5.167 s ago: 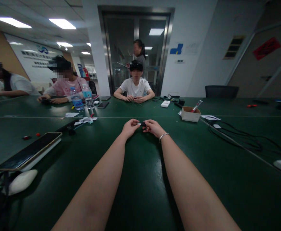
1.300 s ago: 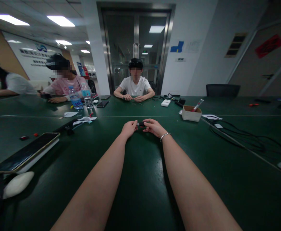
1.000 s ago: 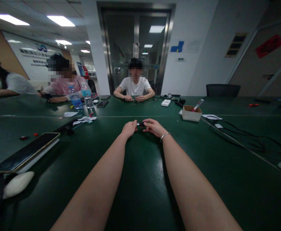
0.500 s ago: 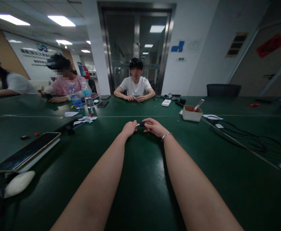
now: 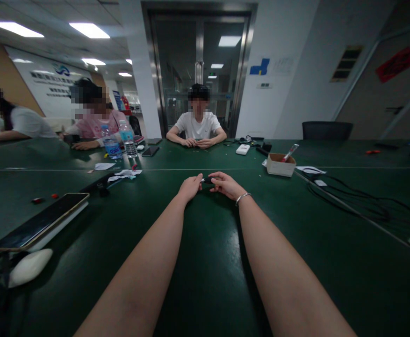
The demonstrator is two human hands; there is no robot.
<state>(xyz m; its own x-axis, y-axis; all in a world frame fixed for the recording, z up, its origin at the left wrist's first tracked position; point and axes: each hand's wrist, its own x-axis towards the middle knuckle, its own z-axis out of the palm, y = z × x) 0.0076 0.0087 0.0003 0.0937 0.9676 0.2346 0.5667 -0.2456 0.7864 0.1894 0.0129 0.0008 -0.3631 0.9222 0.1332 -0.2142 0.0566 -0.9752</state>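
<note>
Between my two hands, just over the green table [image 5: 205, 262], is a small black piece with a silver end [image 5: 208, 180]; its exact kind is too small to make out. My left hand [image 5: 190, 188] is closed, with thumb and fingers pinching the silver end, which they mostly cover. The black end sits in the fingertips of my right hand [image 5: 228, 186], which is closed on it with the other fingers curled. A silver bangle [image 5: 242, 199] circles my right wrist.
On the left lie a phone on a white box [image 5: 46, 220], a white rounded object [image 5: 31, 267] and paper scraps [image 5: 124, 174]. Two bottles [image 5: 129, 142] stand farther back. A small box [image 5: 281, 165] and black cables [image 5: 352, 196] are at right. A person [image 5: 199, 124] sits opposite.
My left hand has shifted slightly right, toward my right hand, and less of the silver end shows. My right hand stays in almost the same place.
</note>
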